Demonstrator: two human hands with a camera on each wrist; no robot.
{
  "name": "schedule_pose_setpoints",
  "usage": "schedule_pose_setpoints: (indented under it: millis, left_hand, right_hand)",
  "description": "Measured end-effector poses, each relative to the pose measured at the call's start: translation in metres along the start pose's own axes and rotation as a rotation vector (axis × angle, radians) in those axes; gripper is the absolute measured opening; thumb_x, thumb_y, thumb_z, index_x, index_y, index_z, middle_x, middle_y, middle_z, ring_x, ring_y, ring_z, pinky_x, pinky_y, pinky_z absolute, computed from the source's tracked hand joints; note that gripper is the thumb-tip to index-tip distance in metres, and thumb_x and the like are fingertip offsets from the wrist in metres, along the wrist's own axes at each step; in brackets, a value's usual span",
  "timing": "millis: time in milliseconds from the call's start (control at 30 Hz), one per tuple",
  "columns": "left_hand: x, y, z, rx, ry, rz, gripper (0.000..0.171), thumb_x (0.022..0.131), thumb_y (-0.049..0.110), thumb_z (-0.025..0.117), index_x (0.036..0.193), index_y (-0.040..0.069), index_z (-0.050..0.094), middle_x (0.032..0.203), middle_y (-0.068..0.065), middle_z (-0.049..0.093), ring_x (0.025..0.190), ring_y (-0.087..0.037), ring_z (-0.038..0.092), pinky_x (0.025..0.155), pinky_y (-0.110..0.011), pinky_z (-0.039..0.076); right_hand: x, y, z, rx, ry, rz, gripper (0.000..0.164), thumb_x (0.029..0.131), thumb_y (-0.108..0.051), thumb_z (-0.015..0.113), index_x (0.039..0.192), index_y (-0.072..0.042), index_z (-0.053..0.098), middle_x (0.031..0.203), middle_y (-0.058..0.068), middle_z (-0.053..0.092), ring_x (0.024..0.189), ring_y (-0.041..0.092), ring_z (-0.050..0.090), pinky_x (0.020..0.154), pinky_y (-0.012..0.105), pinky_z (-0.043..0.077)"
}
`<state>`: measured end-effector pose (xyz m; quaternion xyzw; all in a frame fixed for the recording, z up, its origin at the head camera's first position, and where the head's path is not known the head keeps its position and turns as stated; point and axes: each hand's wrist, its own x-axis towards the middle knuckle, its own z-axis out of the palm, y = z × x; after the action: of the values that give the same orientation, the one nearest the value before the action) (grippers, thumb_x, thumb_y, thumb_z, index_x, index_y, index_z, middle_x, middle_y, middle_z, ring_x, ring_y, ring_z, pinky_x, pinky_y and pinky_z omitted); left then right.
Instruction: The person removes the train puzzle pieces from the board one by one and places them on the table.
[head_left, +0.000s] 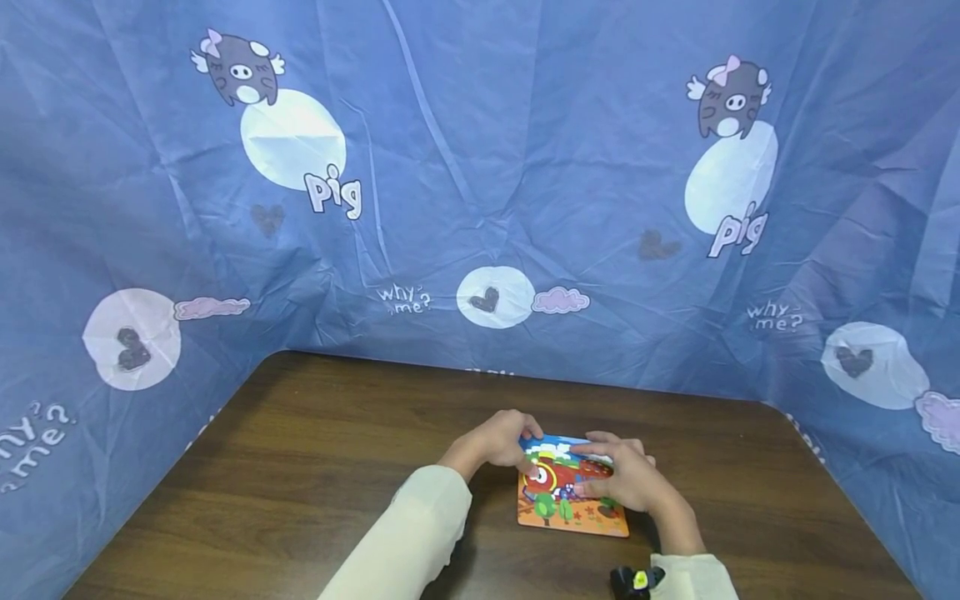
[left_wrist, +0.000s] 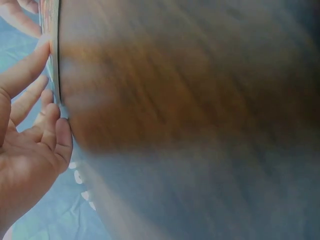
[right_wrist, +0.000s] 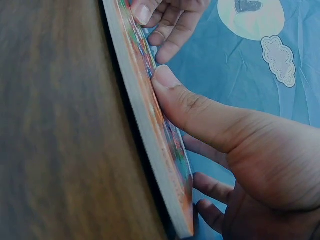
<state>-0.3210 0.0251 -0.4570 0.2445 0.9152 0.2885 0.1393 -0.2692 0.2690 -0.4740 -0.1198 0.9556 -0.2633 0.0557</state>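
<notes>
The board (head_left: 572, 522) lies on the table (head_left: 315, 467) between the left hand (head_left: 501, 439) and right hand (head_left: 628, 475). Both are unclenched, fingers loose, thumbs touching its face.

A blue cloth (head_left: 480, 192) hung behind the worktop (head_left: 360, 425) and along both its sides, its folds and creases catching a soft light. Grey winged pigs (head_left: 243, 73) (each wore a pink bow) floated above white ovals (head_left: 292, 140), with dark hearts (head_left: 133, 348), pinkish clouds (head_left: 561, 301) and the lettering "why me?" (head_left: 403, 298) printed lower down. The worktop was dark brown with streaky wood grain, and its far corners were rounded
</notes>
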Motion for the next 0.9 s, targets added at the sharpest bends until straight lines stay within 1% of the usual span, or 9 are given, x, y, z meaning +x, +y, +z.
schedule_pose_setpoints:
  millis: [100,233,333,533,700,900]
  left_hand:
    - [0.0003,-0.0013,0.0001,-0.008,0.002,0.005,0.048,0.077,0.021,0.092,0.119,0.013,0.071,0.109,0.0,0.066,0.106,-0.014,0.061,0.097,-0.031,0.049]
    - [0.0001,-0.0021,0.0,-0.016,0.004,0.007,0.047,0.077,0.02,0.092,0.119,0.013,0.071,0.11,0.0,0.065,0.105,-0.014,0.06,0.097,-0.032,0.049]
    - [0.0001,-0.0016,0.0002,-0.02,0.006,0.01,0.046,0.077,0.019,0.092,0.118,0.013,0.071,0.11,0.0,0.065,0.105,-0.014,0.059,0.097,-0.033,0.049]
    - [0.0005,-0.0006,0.0007,-0.023,0.011,0.013,0.046,0.077,0.018,0.092,0.117,0.013,0.072,0.111,0.0,0.065,0.106,-0.014,0.059,0.098,-0.033,0.049]
    - [0.001,-0.0017,0.0013,-0.034,0.015,0.016,0.045,0.076,0.017,0.092,0.115,0.013,0.072,0.109,0.001,0.065,0.105,-0.014,0.059,0.099,-0.033,0.048]
    - [0.0012,-0.0011,0.0016,-0.049,0.043,0.035,0.042,0.074,0.012,0.093,0.111,0.011,0.073,0.106,0.0,0.065,0.104,-0.016,0.059,0.099,-0.033,0.048]
  right_hand:
    - [0.0004,-0.0006,0.0005,-0.005,0.0,-0.002,0.056,0.079,-0.04,0.088,0.13,-0.028,0.071,0.154,0.011,0.049,0.132,0.048,0.033,0.095,0.068,0.028]
    - [-0.0006,-0.0013,0.0005,-0.018,0.001,-0.02,0.054,0.081,-0.035,0.087,0.131,-0.028,0.071,0.154,0.011,0.049,0.132,0.049,0.033,0.095,0.07,0.028]
    - [-0.0019,-0.0023,0.0,-0.023,-0.002,-0.025,0.053,0.081,-0.032,0.087,0.131,-0.029,0.071,0.154,0.011,0.049,0.131,0.049,0.034,0.094,0.069,0.028]
    - [-0.0031,-0.0034,-0.0004,-0.023,-0.011,-0.018,0.049,0.081,-0.034,0.087,0.128,-0.034,0.073,0.153,0.01,0.048,0.129,0.047,0.033,0.092,0.065,0.029]
    - [-0.0037,-0.0034,-0.0003,-0.015,-0.01,-0.022,0.048,0.081,-0.035,0.087,0.127,-0.034,0.073,0.153,0.01,0.048,0.13,0.048,0.032,0.092,0.066,0.029]
    - [-0.0024,-0.0032,-0.0001,-0.023,-0.01,-0.009,0.048,0.082,-0.031,0.086,0.128,-0.036,0.073,0.154,0.009,0.047,0.131,0.047,0.032,0.094,0.065,0.028]
